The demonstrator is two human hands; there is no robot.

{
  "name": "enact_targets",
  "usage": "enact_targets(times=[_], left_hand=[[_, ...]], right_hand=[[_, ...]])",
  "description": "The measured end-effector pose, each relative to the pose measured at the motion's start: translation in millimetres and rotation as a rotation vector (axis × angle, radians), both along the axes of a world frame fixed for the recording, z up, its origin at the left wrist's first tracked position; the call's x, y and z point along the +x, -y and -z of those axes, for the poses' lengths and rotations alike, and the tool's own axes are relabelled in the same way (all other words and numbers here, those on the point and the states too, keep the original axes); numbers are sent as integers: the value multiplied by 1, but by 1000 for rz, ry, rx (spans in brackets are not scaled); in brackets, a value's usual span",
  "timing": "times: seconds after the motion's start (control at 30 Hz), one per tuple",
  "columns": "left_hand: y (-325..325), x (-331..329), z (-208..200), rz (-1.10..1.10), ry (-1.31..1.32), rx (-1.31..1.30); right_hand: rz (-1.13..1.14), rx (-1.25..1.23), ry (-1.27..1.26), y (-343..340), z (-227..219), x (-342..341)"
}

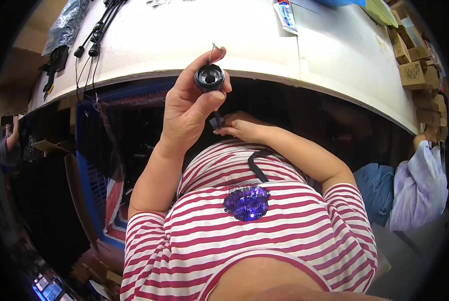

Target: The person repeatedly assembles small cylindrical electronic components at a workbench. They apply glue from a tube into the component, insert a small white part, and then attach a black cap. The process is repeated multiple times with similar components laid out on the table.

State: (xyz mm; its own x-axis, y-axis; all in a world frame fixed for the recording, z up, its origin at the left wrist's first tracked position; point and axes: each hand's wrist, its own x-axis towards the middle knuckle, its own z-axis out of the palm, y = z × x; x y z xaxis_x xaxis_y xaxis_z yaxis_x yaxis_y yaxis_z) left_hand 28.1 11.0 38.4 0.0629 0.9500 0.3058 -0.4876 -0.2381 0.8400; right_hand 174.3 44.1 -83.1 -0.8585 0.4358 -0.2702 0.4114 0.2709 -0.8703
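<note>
My left hand (191, 98) is raised in front of the table edge, its thumb and fingers closed around a black round hollow-ended part (209, 78). The open end of that part faces up toward me, showing a ringed inside with a dark centre. A bent thin metal wire (214, 52) sticks out at its top, by my fingertip. Lower and nearer my body, my right hand (240, 125) pinches a small dark piece (216, 122) just below the part. Whether the two are joined cannot be made out against the dark background.
On the white table (224, 30) lie black cables with connectors (98, 37), a clear plastic bag (70, 22) and a white-blue tube (285, 17). Cardboard boxes (412, 74) stack at right above hanging clothes (420, 185). A blue crate (91, 175) stands below left; another person's arm (13, 133) shows far left.
</note>
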Motion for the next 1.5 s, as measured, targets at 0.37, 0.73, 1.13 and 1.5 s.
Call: enact_targets(times=[0.37, 0.73, 1.13, 1.5], left_hand=[[9, 0, -8, 27, -169, 1], [-4, -58, 17, -3, -85, -24], [-11, -74, 12, -101, -175, 11], [-24, -54, 27, -72, -177, -25]], right_hand=[[-71, 109, 150, 14, 13, 8], [170, 611, -240, -98, -161, -36], [207, 1238, 299, -276, -47, -173], [306, 421, 133, -141, -144, -35]])
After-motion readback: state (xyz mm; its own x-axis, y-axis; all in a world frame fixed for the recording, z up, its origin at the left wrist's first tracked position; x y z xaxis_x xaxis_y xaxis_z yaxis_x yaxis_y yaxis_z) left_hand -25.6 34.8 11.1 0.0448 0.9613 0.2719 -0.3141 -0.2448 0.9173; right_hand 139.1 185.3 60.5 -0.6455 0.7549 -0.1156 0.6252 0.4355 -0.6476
